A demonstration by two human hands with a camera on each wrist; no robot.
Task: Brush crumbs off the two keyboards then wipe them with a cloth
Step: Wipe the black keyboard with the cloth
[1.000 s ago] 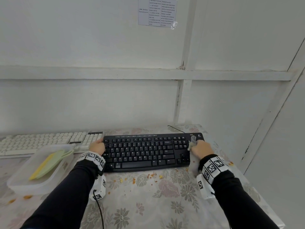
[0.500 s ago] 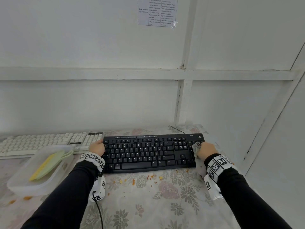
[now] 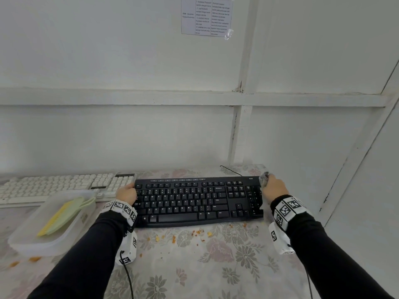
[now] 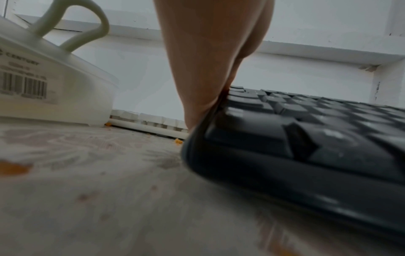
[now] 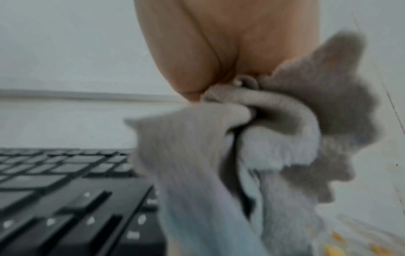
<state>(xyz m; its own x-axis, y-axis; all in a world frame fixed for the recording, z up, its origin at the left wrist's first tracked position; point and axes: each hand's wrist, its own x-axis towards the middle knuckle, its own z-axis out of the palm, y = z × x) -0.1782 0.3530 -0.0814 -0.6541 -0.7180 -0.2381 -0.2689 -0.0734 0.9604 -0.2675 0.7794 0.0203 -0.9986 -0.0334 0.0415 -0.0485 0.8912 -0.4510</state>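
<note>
A black keyboard (image 3: 198,200) (image 4: 306,138) (image 5: 65,199) lies across the middle of the flowered tablecloth. My left hand (image 3: 127,194) (image 4: 210,57) grips its left end, fingers curled over the edge. My right hand (image 3: 273,187) (image 5: 219,43) holds a bunched grey cloth (image 3: 263,179) (image 5: 274,138) against the far right corner of the black keyboard. A white keyboard (image 3: 64,185) (image 4: 149,121) lies to the left, by the wall. A yellow-green brush (image 3: 64,214) rests in a clear plastic tub (image 3: 26,238) (image 4: 43,83).
Orange crumbs (image 3: 198,233) are scattered on the tablecloth (image 3: 205,266) in front of the black keyboard and at the far left (image 3: 32,258). A white wall stands close behind and to the right. The black keyboard's cable (image 3: 231,169) runs back toward the wall.
My right hand slid the cloth down the keyboard's right edge, then back up to its far right corner. The left hand has stayed on the left end.
</note>
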